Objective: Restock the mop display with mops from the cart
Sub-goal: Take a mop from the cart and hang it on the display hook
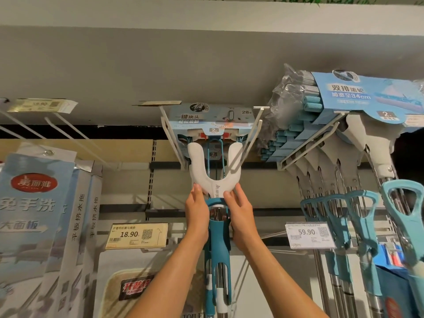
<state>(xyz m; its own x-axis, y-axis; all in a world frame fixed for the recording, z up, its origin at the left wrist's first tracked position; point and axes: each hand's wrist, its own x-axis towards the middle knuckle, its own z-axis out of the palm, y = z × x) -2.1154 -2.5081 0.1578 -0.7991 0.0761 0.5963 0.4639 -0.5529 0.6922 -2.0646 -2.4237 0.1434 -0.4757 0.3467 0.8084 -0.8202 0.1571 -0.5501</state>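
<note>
The left hand and right hand each grip the mop at its white yoke's base. Above them its head hangs between white hooks.

The mop between the two hands has a smooth, matt white plastic yoke, a teal plastic lever with a slight sheen, and polished metal rods that catch the light; its header card looks like printed glossy cardboard. The display hooks are white-coated wire, smooth. The neighbouring mops show soft blue sponge rollers, crinkled clear plastic film, matt grey plastic heads and shiny chrome poles. The price tags are paper behind glossy clear holders, and the mat below looks fuzzy, like pile cloth
</note>
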